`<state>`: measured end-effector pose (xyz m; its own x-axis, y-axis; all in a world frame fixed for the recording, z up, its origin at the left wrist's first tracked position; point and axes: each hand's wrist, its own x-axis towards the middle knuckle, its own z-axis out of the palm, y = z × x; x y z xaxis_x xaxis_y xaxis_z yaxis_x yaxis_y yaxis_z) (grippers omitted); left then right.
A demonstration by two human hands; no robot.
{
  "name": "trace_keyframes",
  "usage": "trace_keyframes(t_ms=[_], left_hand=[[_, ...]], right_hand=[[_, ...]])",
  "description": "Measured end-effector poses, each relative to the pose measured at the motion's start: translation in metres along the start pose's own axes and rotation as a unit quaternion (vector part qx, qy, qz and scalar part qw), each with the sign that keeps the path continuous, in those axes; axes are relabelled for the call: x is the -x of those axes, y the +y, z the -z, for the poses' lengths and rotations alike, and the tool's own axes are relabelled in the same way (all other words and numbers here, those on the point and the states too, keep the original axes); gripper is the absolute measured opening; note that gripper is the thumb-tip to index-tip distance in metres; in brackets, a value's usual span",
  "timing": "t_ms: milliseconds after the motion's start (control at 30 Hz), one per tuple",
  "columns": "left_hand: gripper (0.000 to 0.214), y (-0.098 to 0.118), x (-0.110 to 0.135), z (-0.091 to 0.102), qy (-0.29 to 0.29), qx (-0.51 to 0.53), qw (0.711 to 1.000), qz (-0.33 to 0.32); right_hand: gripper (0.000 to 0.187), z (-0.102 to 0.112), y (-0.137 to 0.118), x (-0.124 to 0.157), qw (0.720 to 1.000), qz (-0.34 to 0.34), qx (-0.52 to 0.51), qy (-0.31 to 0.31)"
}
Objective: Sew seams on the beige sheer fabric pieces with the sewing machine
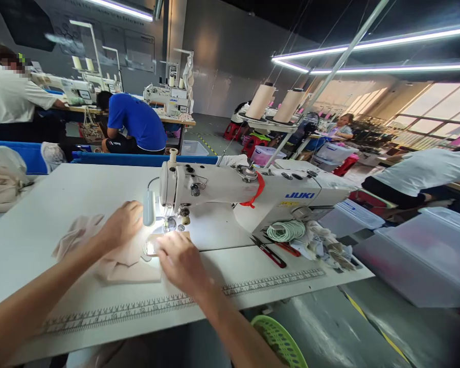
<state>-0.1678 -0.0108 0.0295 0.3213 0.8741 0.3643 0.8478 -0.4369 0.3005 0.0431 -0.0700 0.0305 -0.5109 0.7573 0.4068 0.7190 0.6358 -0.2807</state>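
Pale pink fabric [132, 271] lies partly folded on the sewing table, reaching toward the needle area of a white sewing machine [214, 186]. My left hand [127, 222] rests over the fabric, left of the lit needle, its fingers bent and close together on the cloth. In front of the presser foot, my right hand [182, 258] has its fingers curled down on the fabric edge. The fingertips of both hands are partly hidden by glare and by the hands themselves. A small lamp [148, 208] hangs beside the machine head.
Thread snips [269, 252], a coil of pale green cord [285, 231] and fabric scraps [329, 245] lie at the right. A printed ruler [253, 286] runs along the table's front edge. Below sits a green basket [279, 340]; plastic bins [417, 255] stand right. Other people work nearby.
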Motion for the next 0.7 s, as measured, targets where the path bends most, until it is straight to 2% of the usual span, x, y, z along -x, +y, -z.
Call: trace_keyframes(t_ms=[67, 133, 200, 267, 300, 367, 433, 467, 500, 567, 633, 700], left_hand=[[0.018, -0.013, 0.002, 0.013, -0.042, -0.020, 0.996, 0.078], [0.021, -0.022, 0.011, 0.022, -0.109, -0.009, 0.985, 0.131], [0.025, -0.028, 0.027, 0.030, -0.157, 0.034, 0.976, 0.146], [0.028, -0.032, 0.050, 0.039, -0.175, 0.079, 0.967, 0.169], [0.030, -0.034, 0.064, 0.046, -0.173, 0.098, 0.963, 0.184], [0.033, -0.037, 0.096, 0.063, -0.177, 0.148, 0.947, 0.225], [0.036, -0.039, 0.132, 0.086, -0.187, 0.218, 0.921, 0.263], [0.038, -0.040, 0.151, 0.098, -0.193, 0.251, 0.906, 0.281], [0.038, -0.039, 0.170, 0.110, -0.209, 0.279, 0.889, 0.297], [0.037, -0.035, 0.206, 0.128, -0.262, 0.318, 0.852, 0.322], [0.037, -0.030, 0.238, 0.130, -0.326, 0.330, 0.822, 0.331], [0.040, -0.024, 0.266, 0.110, -0.321, 0.277, 0.846, 0.324]], right_hand=[[0.026, -0.009, -0.023, 0.004, 0.997, 0.071, -0.004, -0.017], [0.053, -0.021, -0.043, 0.008, 0.991, 0.128, -0.009, -0.031], [0.076, -0.032, -0.057, 0.015, 0.987, 0.157, -0.014, -0.044], [0.085, -0.037, -0.065, 0.025, 0.983, 0.171, -0.012, -0.058], [0.082, -0.037, -0.067, 0.031, 0.983, 0.174, -0.008, -0.064], [0.056, -0.034, -0.068, 0.047, 0.982, 0.178, -0.015, -0.063], [0.024, -0.027, -0.067, 0.067, 0.982, 0.168, -0.075, -0.038], [0.019, -0.024, -0.067, 0.078, 0.979, 0.155, -0.134, -0.023], [0.020, -0.020, -0.066, 0.090, 0.970, 0.125, -0.207, -0.018], [0.022, -0.017, -0.063, 0.113, 0.929, -0.007, -0.365, -0.058], [0.027, -0.020, -0.059, 0.135, 0.841, -0.193, -0.492, -0.118], [0.039, -0.031, -0.053, 0.155, 0.741, -0.357, -0.553, -0.131]])
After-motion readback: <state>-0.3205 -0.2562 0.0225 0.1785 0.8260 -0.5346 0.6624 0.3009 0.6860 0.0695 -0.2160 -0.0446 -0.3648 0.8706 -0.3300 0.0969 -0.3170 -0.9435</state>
